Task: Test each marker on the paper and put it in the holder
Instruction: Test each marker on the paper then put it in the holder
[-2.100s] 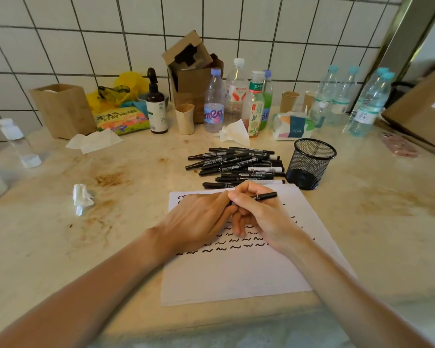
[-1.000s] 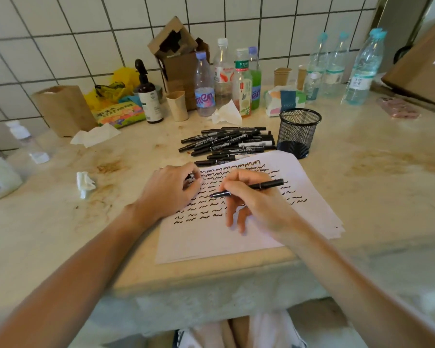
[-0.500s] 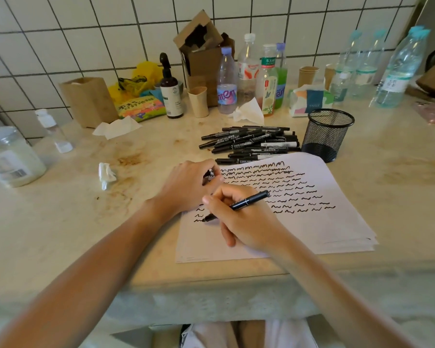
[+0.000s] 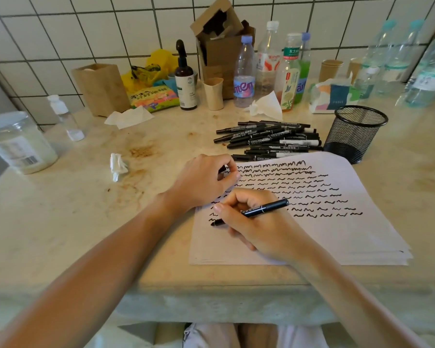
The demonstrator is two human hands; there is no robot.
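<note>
- We see the marker (image 4: 258,211), tip on the paper (image 4: 337,237), pinched in the right hand (image 4: 259,222).
- The left hand (image 4: 202,183), curled, pinches a black cap (image 4: 222,169).
- Marker pile (image 4: 269,140) beside the mesh holder (image 4: 355,133) on the counter (image 4: 60,222).

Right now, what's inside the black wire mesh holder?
Nothing visible: through the black wire mesh holder only its dark solid base shows, no markers. The capped black markers lie piled beside it on the counter.
</note>
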